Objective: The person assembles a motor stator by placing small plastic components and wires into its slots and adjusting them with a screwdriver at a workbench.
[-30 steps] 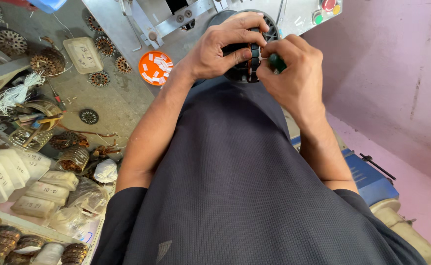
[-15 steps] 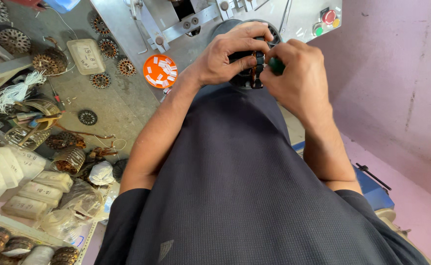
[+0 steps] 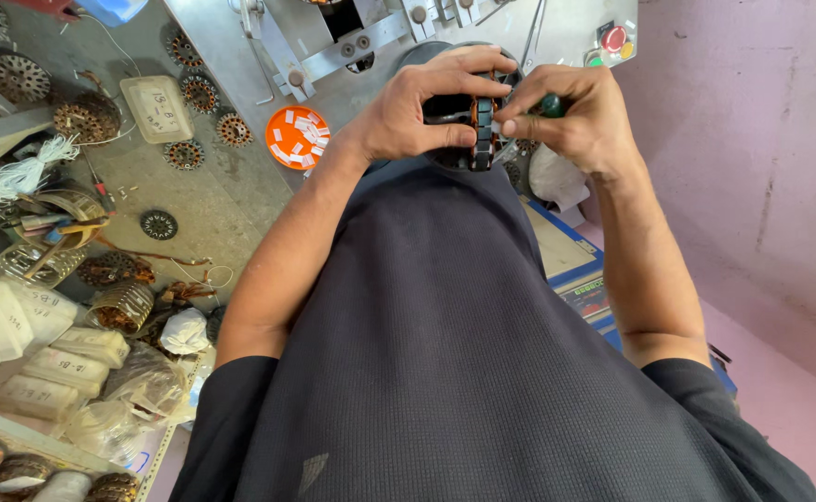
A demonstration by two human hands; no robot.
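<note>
My left hand (image 3: 426, 107) grips a round dark motor stator (image 3: 476, 130) with copper windings, held on edge in front of my chest. My right hand (image 3: 580, 116) is closed around a green-handled tool (image 3: 549, 104), its fingertips touching the stator's right side. The tool's tip is hidden behind my fingers. My dark shirt fills the lower middle of the view.
A grey metal machine (image 3: 371, 37) with red and green buttons (image 3: 612, 42) stands behind my hands. An orange dish (image 3: 297, 137) of small white slips sits left of them. Several stators (image 3: 199, 93), wire bundles and wrapped parcels (image 3: 45, 353) litter the bench on the left. A pink wall (image 3: 761, 139) is on the right.
Both hands, still holding the stator and tool, have shifted slightly; the view has tilted a little, nothing let go.
</note>
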